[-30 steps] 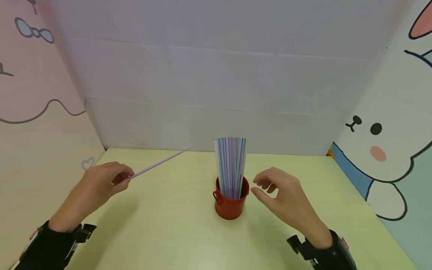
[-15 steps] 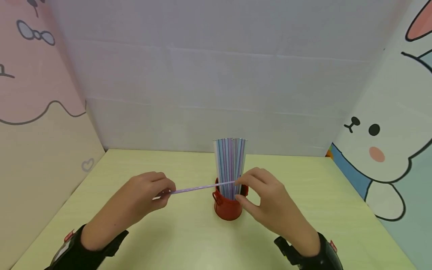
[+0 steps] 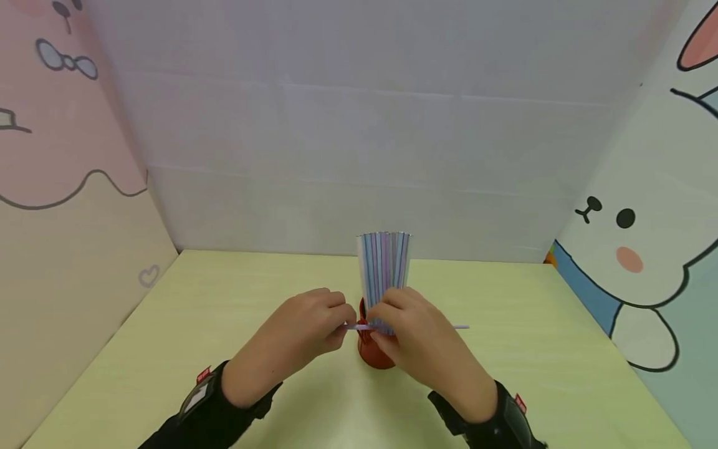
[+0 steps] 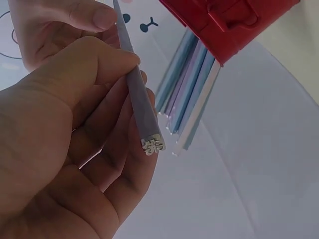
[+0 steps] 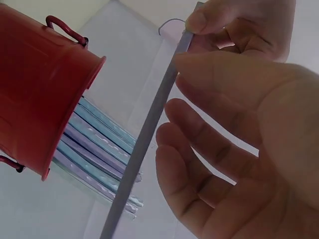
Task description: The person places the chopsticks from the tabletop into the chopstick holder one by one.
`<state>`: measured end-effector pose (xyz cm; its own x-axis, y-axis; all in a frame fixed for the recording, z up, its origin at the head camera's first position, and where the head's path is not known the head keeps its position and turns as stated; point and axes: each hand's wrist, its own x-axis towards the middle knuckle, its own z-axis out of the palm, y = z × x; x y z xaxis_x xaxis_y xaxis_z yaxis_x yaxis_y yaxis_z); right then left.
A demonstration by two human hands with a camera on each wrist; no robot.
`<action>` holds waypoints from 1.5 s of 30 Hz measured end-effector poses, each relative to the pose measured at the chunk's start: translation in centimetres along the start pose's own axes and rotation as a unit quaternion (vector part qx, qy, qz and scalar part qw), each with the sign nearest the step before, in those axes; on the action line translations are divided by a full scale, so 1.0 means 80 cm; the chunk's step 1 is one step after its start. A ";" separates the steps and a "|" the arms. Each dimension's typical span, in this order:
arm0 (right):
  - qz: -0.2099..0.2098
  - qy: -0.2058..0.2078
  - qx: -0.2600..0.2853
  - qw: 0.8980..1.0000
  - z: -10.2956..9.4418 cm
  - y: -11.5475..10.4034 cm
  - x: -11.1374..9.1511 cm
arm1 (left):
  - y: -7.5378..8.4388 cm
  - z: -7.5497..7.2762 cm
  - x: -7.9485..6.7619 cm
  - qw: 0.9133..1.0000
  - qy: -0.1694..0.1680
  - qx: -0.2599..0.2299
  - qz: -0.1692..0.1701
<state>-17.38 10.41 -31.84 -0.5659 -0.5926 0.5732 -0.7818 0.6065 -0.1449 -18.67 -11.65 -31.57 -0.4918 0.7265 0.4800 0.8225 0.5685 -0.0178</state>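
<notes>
A slim lilac straw-like stick (image 3: 364, 327) lies level across the front of a small red pail (image 3: 374, 354). My left hand (image 3: 303, 327) pinches it near its left end; in the left wrist view a whitish patterned tip (image 4: 153, 144) pokes out past the fingers. Thumb and forefinger of my right hand (image 3: 417, 337) pinch the stick farther along, its other fingers loosely bent in the right wrist view. Beyond the right hand the stick's far end sticks out. Several similar blue, lilac and white sticks (image 3: 383, 265) stand upright in the pail, partly hidden by the right hand.
The pail rests on a pale yellow-green table (image 3: 252, 274). A white sheet-like backdrop (image 3: 336, 137) rises behind it. Side panels with cartoon drawings flank the table, a pink and cream panel (image 3: 67, 262) left and a rabbit panel (image 3: 639, 206) right.
My left hand has carried the stick from the left to in front of the pail. My right hand has moved left and now pinches the stick too.
</notes>
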 end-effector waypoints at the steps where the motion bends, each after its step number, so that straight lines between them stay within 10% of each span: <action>1: 0.000 0.000 -0.002 1.000 0.000 0.001 -0.001 | 0.002 0.002 0.003 1.000 0.003 -0.003 -0.001; 15: 0.023 -0.046 -0.022 0.998 0.005 0.007 -0.005 | 0.015 0.019 0.012 0.999 0.001 -0.029 -0.020; 21: 0.033 -0.055 -0.082 0.995 -0.003 0.011 -0.005 | 0.008 0.008 0.013 0.996 0.059 -0.052 -0.043; 30: 0.064 0.046 -0.070 0.994 -0.040 0.034 -0.006 | -0.020 0.022 0.012 0.951 0.190 -0.147 -0.194; 39: 0.061 0.283 0.069 0.955 -0.071 0.022 0.005 | -0.015 0.099 0.016 0.907 0.027 -0.309 -0.284; 45: 0.097 0.284 0.219 0.928 -0.070 0.010 0.013 | -0.008 0.125 0.018 0.889 -0.008 -0.372 -0.266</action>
<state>-17.15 13.24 -26.84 -0.5754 -0.0442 0.8167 -0.7814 0.3245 -0.5330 -22.76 -7.14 -39.64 -0.8671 0.4399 0.2336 0.4303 0.4254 0.7961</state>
